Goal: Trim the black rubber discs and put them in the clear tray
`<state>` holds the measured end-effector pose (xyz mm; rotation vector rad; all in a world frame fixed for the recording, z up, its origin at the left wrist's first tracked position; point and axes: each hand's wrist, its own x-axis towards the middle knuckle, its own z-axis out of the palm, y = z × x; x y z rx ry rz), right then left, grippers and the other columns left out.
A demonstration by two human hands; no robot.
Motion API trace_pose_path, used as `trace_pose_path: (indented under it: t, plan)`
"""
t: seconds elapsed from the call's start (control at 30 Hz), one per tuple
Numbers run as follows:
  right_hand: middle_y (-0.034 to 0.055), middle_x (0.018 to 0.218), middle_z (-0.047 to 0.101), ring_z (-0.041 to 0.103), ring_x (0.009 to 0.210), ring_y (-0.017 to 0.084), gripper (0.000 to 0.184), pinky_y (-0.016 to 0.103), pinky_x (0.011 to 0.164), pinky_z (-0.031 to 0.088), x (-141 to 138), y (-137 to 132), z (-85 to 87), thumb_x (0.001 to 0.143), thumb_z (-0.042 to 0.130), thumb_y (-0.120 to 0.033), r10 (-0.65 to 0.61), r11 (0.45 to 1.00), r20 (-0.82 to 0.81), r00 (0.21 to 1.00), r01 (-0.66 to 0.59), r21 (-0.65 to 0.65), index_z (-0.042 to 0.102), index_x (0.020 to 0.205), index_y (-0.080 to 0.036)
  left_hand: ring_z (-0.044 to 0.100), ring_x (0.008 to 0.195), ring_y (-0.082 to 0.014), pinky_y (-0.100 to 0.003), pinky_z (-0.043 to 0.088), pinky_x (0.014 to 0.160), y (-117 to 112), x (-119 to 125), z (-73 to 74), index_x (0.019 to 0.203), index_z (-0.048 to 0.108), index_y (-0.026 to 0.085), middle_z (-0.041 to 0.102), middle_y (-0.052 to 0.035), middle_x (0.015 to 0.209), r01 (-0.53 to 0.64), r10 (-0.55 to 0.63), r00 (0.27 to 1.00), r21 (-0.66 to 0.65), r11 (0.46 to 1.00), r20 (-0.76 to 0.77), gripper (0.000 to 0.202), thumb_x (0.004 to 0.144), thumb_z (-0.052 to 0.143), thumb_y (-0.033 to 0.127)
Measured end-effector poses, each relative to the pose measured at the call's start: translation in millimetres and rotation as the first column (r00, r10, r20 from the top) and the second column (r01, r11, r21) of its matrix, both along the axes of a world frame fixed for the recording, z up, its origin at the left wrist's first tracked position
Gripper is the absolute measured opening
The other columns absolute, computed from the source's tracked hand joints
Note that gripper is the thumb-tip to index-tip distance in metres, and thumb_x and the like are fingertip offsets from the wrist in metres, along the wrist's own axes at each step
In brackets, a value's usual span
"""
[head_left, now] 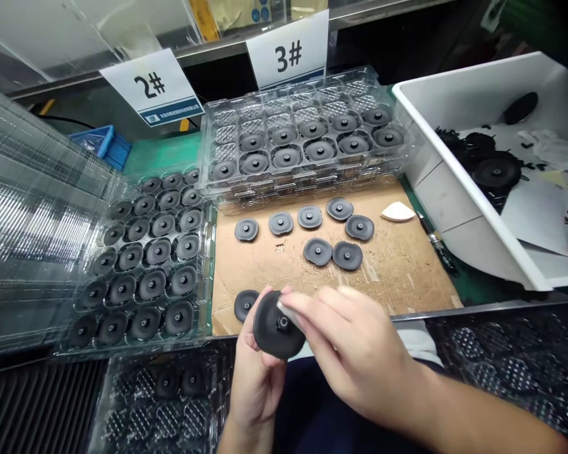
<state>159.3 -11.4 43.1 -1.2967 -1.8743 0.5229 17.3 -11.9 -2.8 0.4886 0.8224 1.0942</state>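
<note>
- Near tray: clear blister tray [123,435] below the hands, two black discs [166,383] showing.
- Left hand [258,384]: fingers [265,359] closed behind the rim of a black rubber disc [269,334], holding it up off the cardboard.
- Right hand [355,353]: on the disc's right, fingers [312,309] closed on a pale strip [288,313] that touches the face beside the centre stud [283,324]. Disc is round, no long axis; stud tilts toward the right fingers.
- Cardboard sheet [397,277]: eight loose discs [317,251], one [245,305] just left of the held disc.
- Left clear tray [207,265]: about 24 discs.
- Far clear tray [303,82]: eleven discs [286,157].
- White bin [454,189]: black scraps [454,142].
</note>
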Motion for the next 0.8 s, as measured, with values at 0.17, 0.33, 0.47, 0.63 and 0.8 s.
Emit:
trace_pose_path:
  t: [0.17, 0.33, 0.47, 0.63, 0.8]
  plan:
    - [-0.0007, 0.087, 0.070, 0.062, 0.075, 0.010, 0.018, 0.018, 0.065, 0.045, 33, -21, -9.7, 0.088, 0.052, -0.020, -0.022, 0.860, -0.462, 0.887, -0.219, -0.461, 0.068, 0.098, -0.023, 0.065, 0.101, -0.0221, -0.026, 0.052, 0.086, 1, 0, 3.8, 0.111, 0.063, 0.030, 0.069, -0.0005, 0.114, 0.013, -0.014, 0.992, 0.010, 1.000, 0.124, 0.053, 0.061, 0.080, 0.026]
    - [-0.0032, 0.094, 0.070, 0.062, 0.080, 0.009, 0.017, 0.013, 0.064, 0.046, 54, -25, -35.0, 0.087, 0.057, -0.033, -0.383, 0.757, -0.570, 0.727, -0.107, -0.645, 0.068, 0.099, -0.029, 0.062, 0.107, -0.0210, -0.023, 0.051, 0.086, 3, 7, 6.5, 0.115, 0.060, 0.031, 0.065, 0.0000, 0.120, 0.093, -0.091, 0.978, -0.004, 0.996, 0.185, 0.051, 0.067, 0.076, 0.026]
    - [-0.0004, 0.095, 0.069, 0.062, 0.080, 0.011, 0.020, 0.016, 0.066, 0.047, 57, -28, -51.3, 0.085, 0.058, -0.036, -0.415, 0.733, -0.528, 0.741, -0.072, -0.677, 0.068, 0.098, -0.025, 0.059, 0.111, -0.0210, -0.023, 0.050, 0.089, 3, 12, 5.9, 0.118, 0.058, 0.031, 0.062, -0.0009, 0.125, 0.132, -0.130, 0.968, 0.006, 0.991, 0.216, 0.054, 0.067, 0.074, 0.037]
    - [0.0010, 0.094, 0.069, 0.062, 0.077, 0.013, 0.022, 0.021, 0.065, 0.047, 63, -25, -51.6, 0.087, 0.053, -0.034, -0.392, 0.757, -0.426, 0.815, 0.023, -0.653, 0.067, 0.100, -0.023, 0.061, 0.109, -0.0229, -0.023, 0.051, 0.088, 2, 18, 8.7, 0.117, 0.060, 0.032, 0.063, -0.0012, 0.124, 0.144, -0.141, 0.973, -0.006, 0.989, 0.182, 0.059, 0.061, 0.074, 0.043]
    - [0.0030, 0.112, 0.064, 0.058, 0.100, 0.015, 0.027, 0.024, 0.081, 0.045, 55, -15, -8.3, 0.090, 0.049, -0.020, -0.261, 0.956, -0.310, 0.914, 0.199, -0.217, 0.058, 0.115, -0.020, 0.060, 0.108, -0.0273, -0.035, 0.049, 0.093, -2, 29, 7.9, 0.115, 0.061, 0.033, 0.064, -0.0019, 0.121, 0.118, -0.115, 0.990, -0.032, 0.992, 0.085, 0.061, 0.057, 0.077, 0.045]
